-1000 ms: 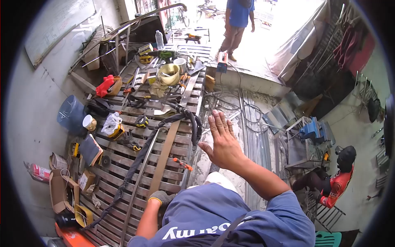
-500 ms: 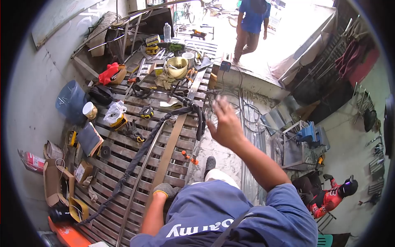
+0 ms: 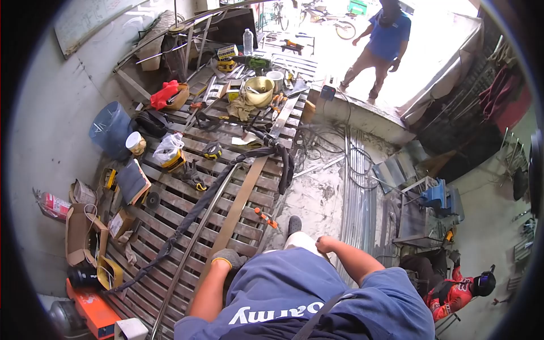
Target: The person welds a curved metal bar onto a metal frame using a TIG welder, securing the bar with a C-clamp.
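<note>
My left hand (image 3: 229, 259), in a grey glove, rests at the near edge of the slatted metal table (image 3: 238, 229), beside a long flat brown bar (image 3: 241, 198). Its fingers are mostly hidden against my blue shirt. My right hand (image 3: 326, 244) is bare and lies at my right thigh on the light shorts, fingers curled; what it holds, if anything, is hidden. An orange clamp (image 3: 265, 217) sits at the table edge ahead of my hands. A black sleeved cable (image 3: 192, 212) runs across the slats.
A person in blue (image 3: 388, 37) stands at the bright doorway. Another person in red (image 3: 453, 293) sits at the right near a blue vise (image 3: 435, 195). Long metal profiles (image 3: 357, 187) and looped cables lie on the floor. A yellow bowl (image 3: 259, 92) and tools crowd the table's far end.
My right hand has dropped from its raised, spread position to my thigh. The view has shifted, and the person in the doorway has turned and changed stance. My left hand stays at the table edge.
</note>
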